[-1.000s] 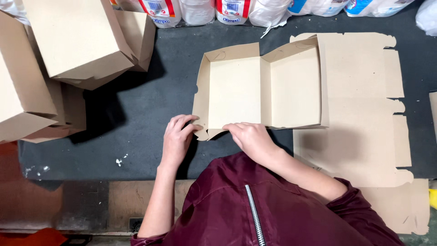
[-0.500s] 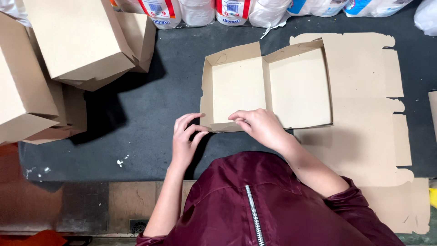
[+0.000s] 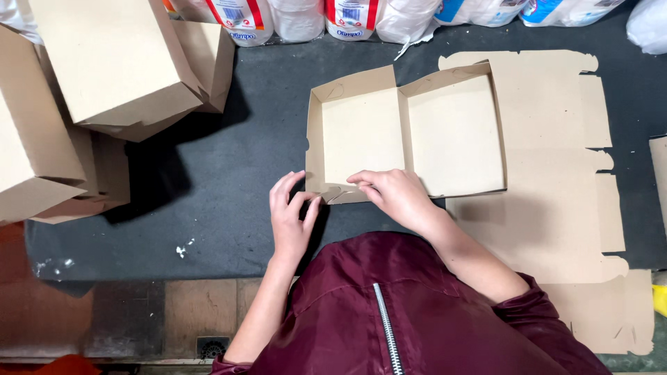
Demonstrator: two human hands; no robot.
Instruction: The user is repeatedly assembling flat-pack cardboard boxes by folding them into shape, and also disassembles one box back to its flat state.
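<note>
A half-folded brown cardboard box (image 3: pixel 406 132) lies open on the dark table mat (image 3: pixel 236 173), its two shallow halves side by side. My left hand (image 3: pixel 292 215) touches the box's near left corner, fingers spread against the outer wall. My right hand (image 3: pixel 392 194) presses down on the near wall of the left half, fingers on a corner flap. Neither hand lifts the box.
A flat, unfolded cardboard blank (image 3: pixel 563 180) lies under and right of the box. Several finished brown boxes (image 3: pixel 104 62) are stacked at the left. White plastic bottles and bags (image 3: pixel 333 17) line the far edge. My maroon jacket (image 3: pixel 389 312) fills the bottom.
The box has shifted slightly away from me, and its near wall now stands up. My right hand moved onto the near left corner flap; my left hand stayed by the corner.
</note>
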